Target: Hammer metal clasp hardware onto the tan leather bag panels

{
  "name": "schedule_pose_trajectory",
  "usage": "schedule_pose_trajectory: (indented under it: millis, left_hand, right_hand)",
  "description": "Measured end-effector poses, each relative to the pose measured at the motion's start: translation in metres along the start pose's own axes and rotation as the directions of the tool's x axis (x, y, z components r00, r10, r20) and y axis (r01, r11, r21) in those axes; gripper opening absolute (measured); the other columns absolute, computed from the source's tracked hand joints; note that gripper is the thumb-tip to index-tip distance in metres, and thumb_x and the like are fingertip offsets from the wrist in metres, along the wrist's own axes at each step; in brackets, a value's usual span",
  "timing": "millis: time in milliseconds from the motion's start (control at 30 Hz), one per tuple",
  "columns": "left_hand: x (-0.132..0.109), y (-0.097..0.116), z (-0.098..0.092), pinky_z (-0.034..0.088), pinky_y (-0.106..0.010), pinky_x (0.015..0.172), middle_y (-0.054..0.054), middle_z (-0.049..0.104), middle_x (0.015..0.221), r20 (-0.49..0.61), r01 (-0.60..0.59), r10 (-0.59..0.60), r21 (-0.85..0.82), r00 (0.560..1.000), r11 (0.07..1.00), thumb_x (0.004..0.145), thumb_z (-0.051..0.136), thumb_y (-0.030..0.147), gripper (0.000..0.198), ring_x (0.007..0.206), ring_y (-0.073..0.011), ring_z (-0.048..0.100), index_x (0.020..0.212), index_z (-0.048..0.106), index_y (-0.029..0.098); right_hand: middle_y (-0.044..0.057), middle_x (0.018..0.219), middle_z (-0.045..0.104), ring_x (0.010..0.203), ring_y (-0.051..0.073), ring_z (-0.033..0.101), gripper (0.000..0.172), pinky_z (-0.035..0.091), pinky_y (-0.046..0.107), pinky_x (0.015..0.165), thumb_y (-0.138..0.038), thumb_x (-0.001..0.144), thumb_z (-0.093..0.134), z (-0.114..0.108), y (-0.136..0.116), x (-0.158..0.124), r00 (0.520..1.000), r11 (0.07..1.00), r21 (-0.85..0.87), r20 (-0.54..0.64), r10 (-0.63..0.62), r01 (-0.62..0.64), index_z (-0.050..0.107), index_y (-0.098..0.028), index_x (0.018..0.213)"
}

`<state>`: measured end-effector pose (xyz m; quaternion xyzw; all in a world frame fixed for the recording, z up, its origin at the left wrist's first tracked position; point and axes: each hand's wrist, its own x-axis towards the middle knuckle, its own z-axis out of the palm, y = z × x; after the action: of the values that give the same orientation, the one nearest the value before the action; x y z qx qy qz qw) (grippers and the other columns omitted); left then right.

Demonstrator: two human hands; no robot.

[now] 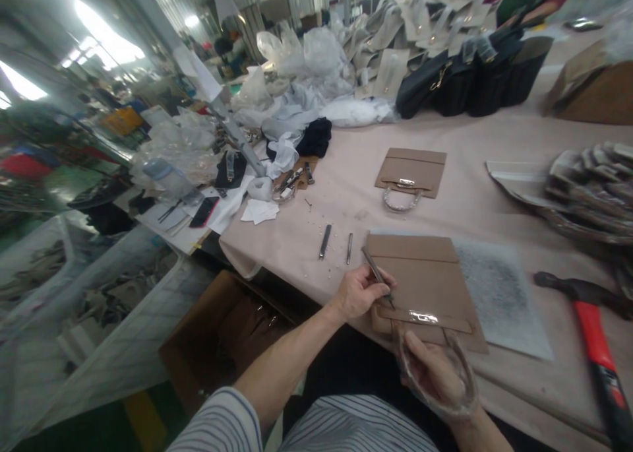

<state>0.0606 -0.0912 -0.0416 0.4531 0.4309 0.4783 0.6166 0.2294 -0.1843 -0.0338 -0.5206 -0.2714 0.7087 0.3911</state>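
Note:
A tan leather handbag (425, 277) lies flat on the pinkish table (475, 155) in front of me, its metal clasp (424, 317) toward my body. My left hand (359, 292) is closed on metal tweezers (376, 275), whose tip touches the bag's flap near the clasp. My right hand (435, 373) is closed around the bag's plastic-wrapped handle (462, 366) at the table's near edge.
A second tan bag (411, 172) lies farther back. Two small metal tools (325, 241) rest left of my bag. A red-handled hammer (596, 340) lies at right, above it a stack of parts (593, 181). Black bags (469, 76) and plastic wrap (306, 56) crowd the far side. A cardboard box (217, 333) sits below.

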Motion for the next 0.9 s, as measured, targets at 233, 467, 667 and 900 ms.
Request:
schedule_pose_trajectory:
  millis: [233,467,667,900]
  left_hand:
    - [-0.009,0.004,-0.008,0.057,-0.034,0.082,-0.013,0.078,0.094,-0.099,-0.059,0.046,-0.133,0.994,0.989,0.082,0.079,0.048,0.040,0.086,-0.0219,0.072,0.094,0.074,0.011]
    - [-0.032,0.023,-0.011,0.057,-0.034,0.085,-0.013,0.076,0.104,-0.074,-0.075,0.070,-0.069,0.995,0.995,0.082,0.080,0.045,0.037,0.092,-0.0216,0.071,0.098,0.072,0.013]
    - [-0.039,0.016,-0.006,0.055,-0.035,0.095,-0.011,0.074,0.109,-0.046,-0.102,0.112,0.178,0.993,0.979,0.081,0.075,0.025,0.018,0.104,-0.0228,0.069,0.095,0.072,0.014]
    - [-0.043,0.023,-0.004,0.059,-0.035,0.086,-0.011,0.077,0.099,-0.144,0.005,-0.003,0.010,0.990,1.000,0.084,0.076,0.038,0.028,0.091,-0.0219,0.074,0.097,0.073,0.013]
  right_hand:
    - [0.004,0.107,0.076,0.085,0.027,0.073,0.061,0.061,0.030,0.060,-0.047,0.054,0.094,0.024,-0.008,0.013,0.993,0.983,0.182,-0.121,0.015,0.007,0.074,-0.025,0.108]
    - [0.001,0.124,0.072,0.110,0.027,0.068,0.063,0.064,0.031,0.076,-0.027,0.060,0.093,0.029,-0.009,0.008,0.998,0.903,0.428,-0.061,0.009,0.018,0.071,-0.030,0.119]
    - [0.002,0.113,0.075,0.090,0.023,0.072,0.057,0.065,0.031,0.063,-0.026,0.058,0.095,0.022,-0.003,0.013,0.982,0.906,0.410,-0.098,0.162,-0.109,0.074,-0.028,0.111]
    - [0.004,0.117,0.074,0.091,0.024,0.072,0.058,0.065,0.033,0.065,-0.032,0.061,0.093,0.022,-0.002,0.011,0.995,0.949,0.310,-0.067,0.078,-0.054,0.074,-0.026,0.115]
